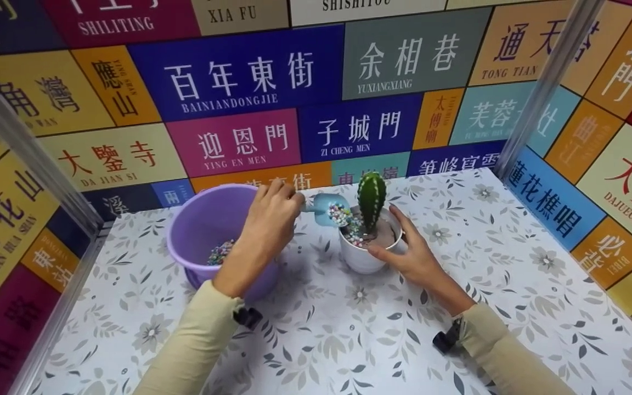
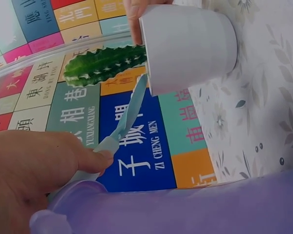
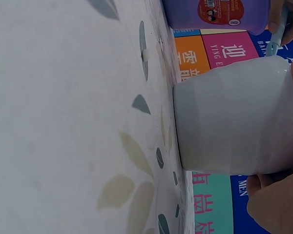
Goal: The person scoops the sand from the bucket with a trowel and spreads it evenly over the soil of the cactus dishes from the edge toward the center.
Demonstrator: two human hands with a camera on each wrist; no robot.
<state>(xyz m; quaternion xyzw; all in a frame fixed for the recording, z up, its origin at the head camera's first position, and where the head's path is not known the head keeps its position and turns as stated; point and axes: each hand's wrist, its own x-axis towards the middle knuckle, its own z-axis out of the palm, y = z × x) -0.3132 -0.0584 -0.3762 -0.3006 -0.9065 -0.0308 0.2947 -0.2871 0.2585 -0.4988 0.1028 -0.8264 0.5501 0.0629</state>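
My left hand [image 1: 273, 211] grips the handle of a light blue scoop [image 1: 324, 210], most of the handle hidden inside the fist. Colourful pebbles [image 1: 339, 214] lie on the scoop's blade, whose tip is at the rim of a white flowerpot [image 2: 190, 48]. In that pot stands a green cactus [image 1: 371, 202], upright, with more pebbles on the left part of the soil and bare brown soil on the right. My right hand [image 1: 412, 252] holds the pot from the right, thumb at the near side and fingers round the far side. The pot's base stands on the table.
Left of the pot, a purple bucket [image 1: 187, 230] holds a small heap of coloured pebbles [image 1: 221, 252]; my left forearm passes over its near right side. A white floral cloth [image 1: 360, 340] covers the table. Panels with coloured signs [image 1: 239, 77] close off the back and sides.
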